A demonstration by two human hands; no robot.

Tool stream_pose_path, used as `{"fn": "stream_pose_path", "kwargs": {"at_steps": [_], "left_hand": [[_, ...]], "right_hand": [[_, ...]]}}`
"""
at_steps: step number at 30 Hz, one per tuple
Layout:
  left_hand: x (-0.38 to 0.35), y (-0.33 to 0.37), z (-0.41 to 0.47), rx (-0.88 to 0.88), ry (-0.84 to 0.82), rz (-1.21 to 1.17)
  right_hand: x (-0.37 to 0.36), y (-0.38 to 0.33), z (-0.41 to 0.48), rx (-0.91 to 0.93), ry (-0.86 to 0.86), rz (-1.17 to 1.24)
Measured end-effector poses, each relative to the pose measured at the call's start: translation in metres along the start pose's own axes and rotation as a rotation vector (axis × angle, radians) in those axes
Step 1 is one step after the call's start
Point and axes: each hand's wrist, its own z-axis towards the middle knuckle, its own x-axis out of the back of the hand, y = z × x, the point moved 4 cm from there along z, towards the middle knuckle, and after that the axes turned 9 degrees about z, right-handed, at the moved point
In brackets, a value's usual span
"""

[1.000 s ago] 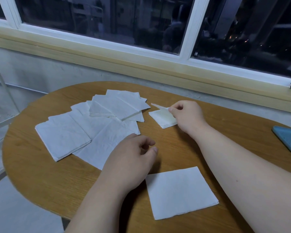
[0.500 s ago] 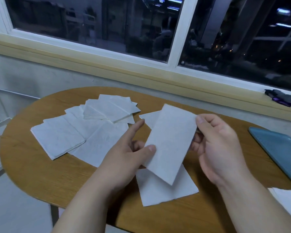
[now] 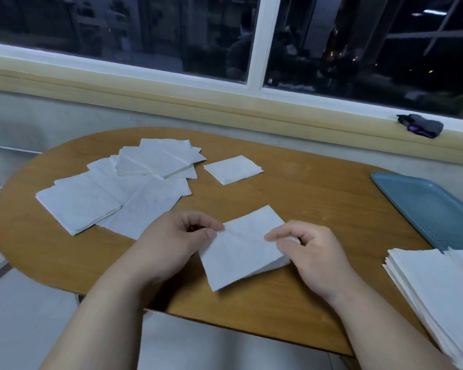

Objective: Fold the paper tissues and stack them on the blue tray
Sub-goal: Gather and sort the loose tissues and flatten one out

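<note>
Wooden bench (image 3: 318,209) under dark window (image 3: 171,36). Tissue (image 3: 243,252) lies at front centre; left hand (image 3: 177,244) pinches its left edge, right hand (image 3: 313,257) pinches right edge. Folding step in hand. Next move likely: bring edges together squarely, press crease, then carry to blue tray (image 3: 433,209), far right.

- A white folded tissue (image 3: 242,249) is lying slantwise nearest the viewer, the left hand (image 3: 177,244) pinching its left edge and the right hand (image 3: 310,252) pinching its right corner.
- A small square tissue (image 3: 233,170) is sitting flat farther back, on its own.
- Loose tissues (image 3: 123,188) are lying fanned and overlapping at the left.
- A thick tissue stack (image 3: 433,284) is sitting at the right, covering the near end of the blue tray (image 3: 433,209), which is lying flat.
</note>
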Motion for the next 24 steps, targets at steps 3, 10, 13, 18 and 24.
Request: {"fn": "stream_pose_path", "kwargs": {"at_steps": [3, 10, 13, 18, 24], "left_hand": [[-0.001, -0.001, 0.001, 0.027, 0.042, 0.028], [-0.006, -0.003, 0.012, 0.044, 0.13, 0.223], [-0.011, -0.003, 0.015, 0.041, 0.122, 0.268], [-0.012, -0.002, 0.015, 0.026, 0.103, 0.364], [-0.014, -0.003, 0.018, -0.002, 0.08, 0.479]], "right_hand": [[-0.001, 0.013, -0.005, 0.017, 0.059, -0.038], [-0.005, 0.025, -0.003, 0.045, 0.076, -0.204], [-0.006, 0.028, 0.0, 0.048, 0.07, -0.263], [-0.008, 0.03, 0.001, 0.064, 0.04, -0.375], [-0.013, 0.032, 0.003, 0.089, -0.003, -0.47]]}}
